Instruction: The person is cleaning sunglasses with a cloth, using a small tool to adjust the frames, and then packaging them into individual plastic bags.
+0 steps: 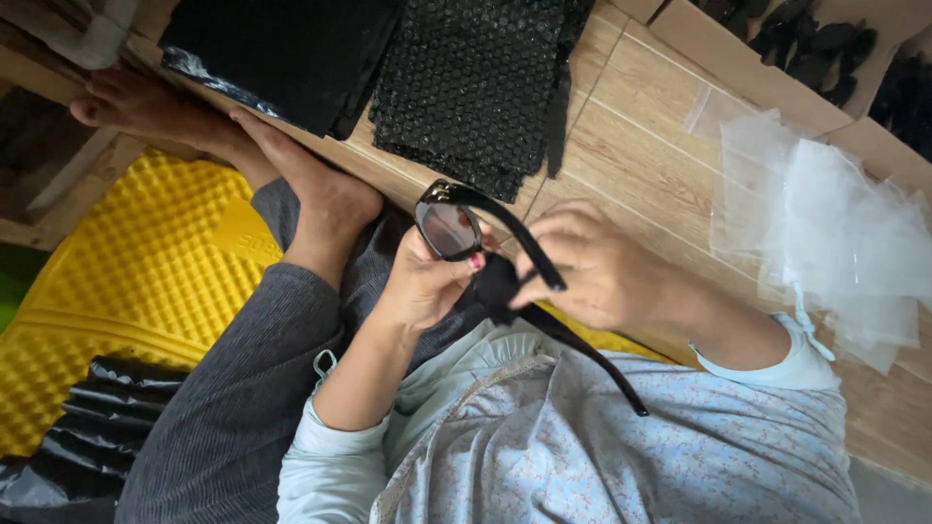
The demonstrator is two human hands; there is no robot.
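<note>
Sunglasses (451, 228) sat pinched in your left hand (422, 281), one temple slanting toward your right hand (592, 267), which gripped it alongside a black cloth (497, 283).

Open wooden plank floor (641, 146) lies between my right hand (592, 267) and the heap of clear plastic bags (835, 233) at the right edge; a hand can pass there. Black bubble-wrap sheets (476, 87) and a black plastic bag stack (282, 49) block the upper centre. My bare foot (311, 189) and grey trouser leg (243, 388) close off the left.
</note>
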